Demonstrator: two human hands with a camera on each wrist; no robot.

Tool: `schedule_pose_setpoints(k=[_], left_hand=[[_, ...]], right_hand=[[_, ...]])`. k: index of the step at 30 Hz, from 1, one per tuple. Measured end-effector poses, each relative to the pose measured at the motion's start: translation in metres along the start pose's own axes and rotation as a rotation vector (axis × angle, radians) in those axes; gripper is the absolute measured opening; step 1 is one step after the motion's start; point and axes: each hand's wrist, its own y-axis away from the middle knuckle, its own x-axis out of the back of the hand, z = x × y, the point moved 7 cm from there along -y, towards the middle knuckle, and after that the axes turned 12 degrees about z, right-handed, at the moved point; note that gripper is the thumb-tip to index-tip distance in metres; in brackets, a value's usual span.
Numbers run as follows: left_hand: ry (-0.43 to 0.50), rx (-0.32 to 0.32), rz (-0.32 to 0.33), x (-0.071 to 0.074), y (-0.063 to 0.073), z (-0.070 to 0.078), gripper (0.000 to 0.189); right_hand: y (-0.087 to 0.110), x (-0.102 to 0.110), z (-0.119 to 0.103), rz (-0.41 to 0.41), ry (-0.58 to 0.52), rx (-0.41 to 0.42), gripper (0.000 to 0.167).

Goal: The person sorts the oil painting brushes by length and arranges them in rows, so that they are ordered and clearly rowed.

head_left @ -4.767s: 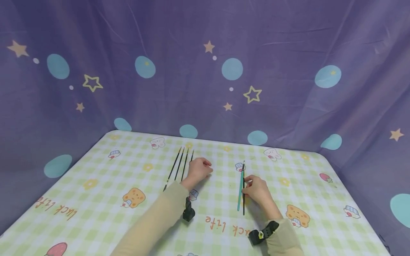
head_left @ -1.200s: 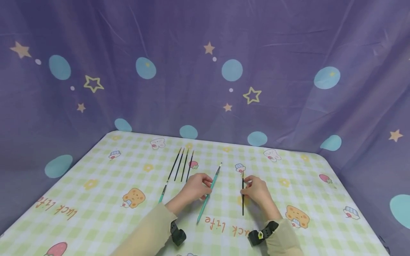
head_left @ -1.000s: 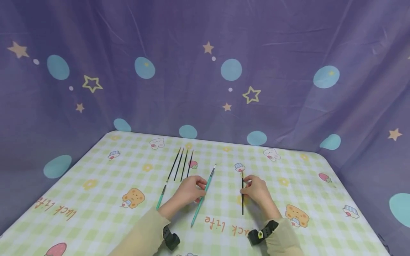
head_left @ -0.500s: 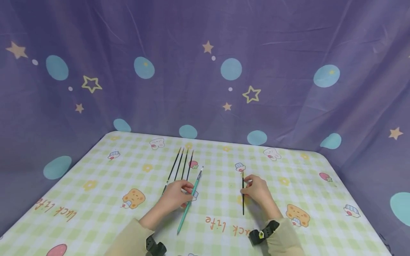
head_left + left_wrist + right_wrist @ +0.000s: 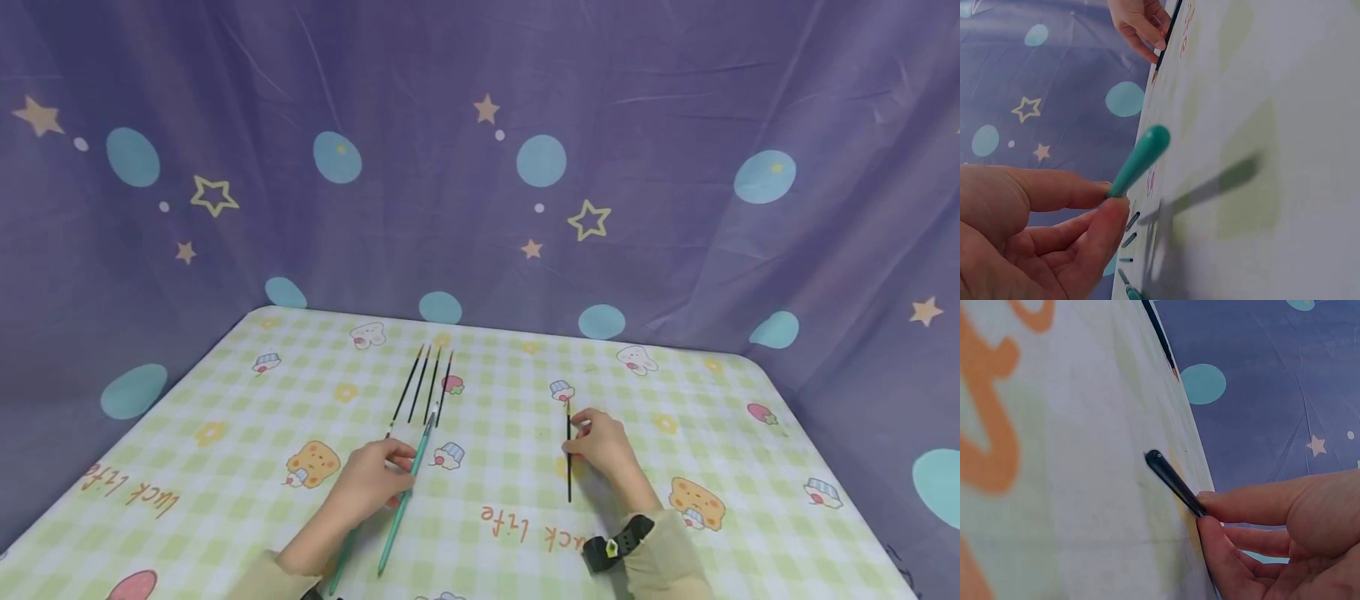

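Note:
In the head view my left hand pinches a teal paintbrush between thumb and fingertips, bristles pointing away. The left wrist view shows the handle end of this teal paintbrush held above the cloth, its shadow falling apart from it. My right hand pinches a thin black paintbrush near its ferrule. Several black paintbrushes lie side by side beyond the left hand. A second teal paintbrush lies under the left wrist, partly hidden by that hand.
A green-and-white checked cloth with printed cartoon figures covers the table. Behind its far edge hangs a purple curtain with stars and blue spots. Wrist cameras are strapped on; the right wrist camera shows fully.
The teal paintbrush, beside the black one at the right hand 4.8 s ago, is now in my left hand, which has carried it left and nearer. The right hand has barely moved.

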Motion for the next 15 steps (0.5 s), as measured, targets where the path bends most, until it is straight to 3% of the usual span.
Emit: schedule_pose_setpoints(k=[15], left_hand=[[-0.217,0.002,0.029,0.012,0.010,-0.012,0.028]], right_hand=[[-0.001,-0.001,0.000,-0.001,-0.010,-0.003,0.041]])
